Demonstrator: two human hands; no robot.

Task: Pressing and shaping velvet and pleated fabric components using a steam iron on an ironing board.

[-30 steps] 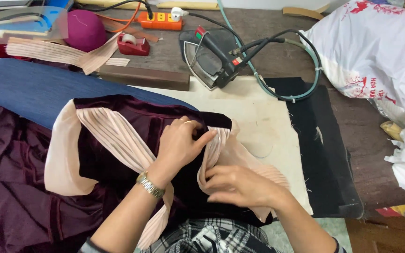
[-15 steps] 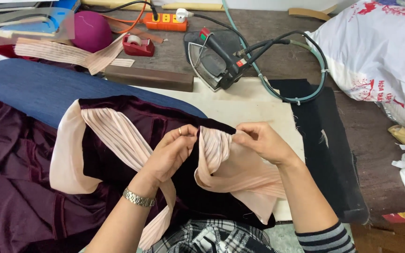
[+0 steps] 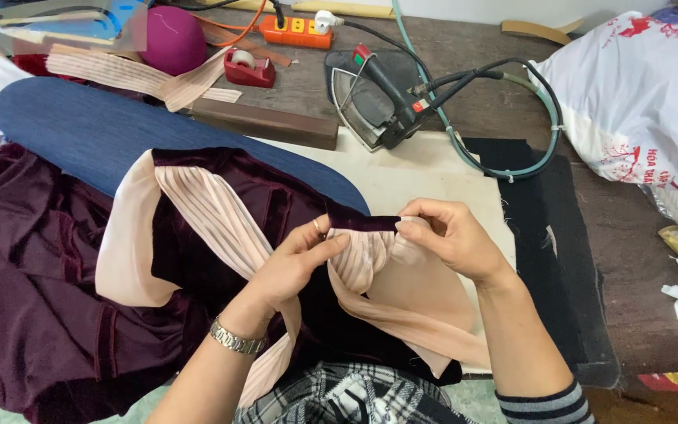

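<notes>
A dark maroon velvet garment (image 3: 41, 283) with pale pink pleated trim (image 3: 205, 212) lies over a blue padded ironing form (image 3: 103, 133). My left hand (image 3: 296, 263) pinches the garment's velvet edge (image 3: 362, 223) and the pink pleats below it. My right hand (image 3: 449, 235) grips the same velvet edge from the right side, so the short strip is stretched between both hands. Pink lining (image 3: 425, 298) hangs under my right hand. A metal watch sits on my left wrist.
A steam iron (image 3: 378, 102) with hose and cord rests at the back of the cream pressing pad (image 3: 425, 169). Behind it are an orange power strip (image 3: 296, 30), a red tape dispenser (image 3: 249, 67) and a magenta ball (image 3: 173, 39). White plastic bags (image 3: 637, 94) sit at right.
Both hands have lifted off the cloth and now hold the velvet edge up between them. The view has shifted slightly.
</notes>
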